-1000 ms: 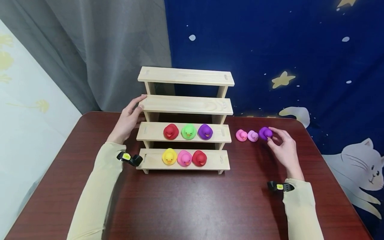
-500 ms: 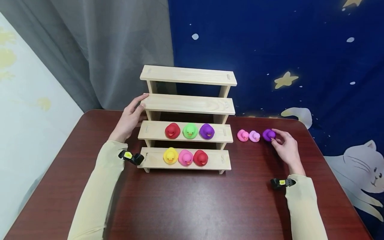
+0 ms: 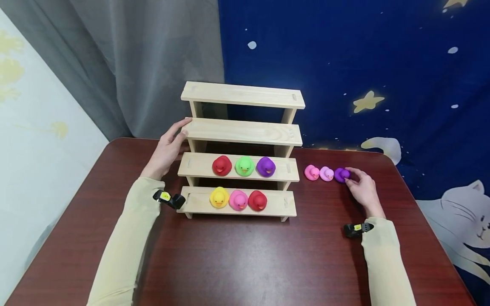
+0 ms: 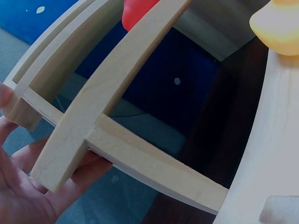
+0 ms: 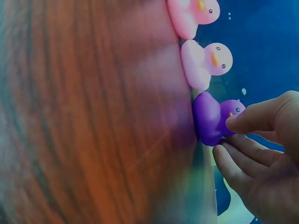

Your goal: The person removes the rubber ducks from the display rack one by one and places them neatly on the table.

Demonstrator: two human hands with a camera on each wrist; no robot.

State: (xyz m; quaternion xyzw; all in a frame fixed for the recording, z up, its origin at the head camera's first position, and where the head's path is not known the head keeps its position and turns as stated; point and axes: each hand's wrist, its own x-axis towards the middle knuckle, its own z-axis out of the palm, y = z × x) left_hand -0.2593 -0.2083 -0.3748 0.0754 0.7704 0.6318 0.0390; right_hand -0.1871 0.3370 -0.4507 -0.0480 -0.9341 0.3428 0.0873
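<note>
Several fingers of the left hand (image 3: 164, 151) curl round the left end of the wooden stand (image 3: 245, 131), gripping it at the second step from the top. On its bottom step sit a yellow duck (image 3: 219, 197), a pink duck (image 3: 238, 200) and a red duck (image 3: 257, 200); the step above carries another red duck (image 3: 222, 165), a green duck (image 3: 244, 166) and a purple duck (image 3: 266, 167). Right of the stand, on the dark red table (image 3: 237, 259), come a small pink duck (image 3: 311, 172), a lilac duck (image 3: 326, 174) and a small purple duck (image 3: 340, 175), side by side in a row. That last one is pinched between thumb and finger of the right hand (image 3: 363, 187), nearly closed on its right side
</note>
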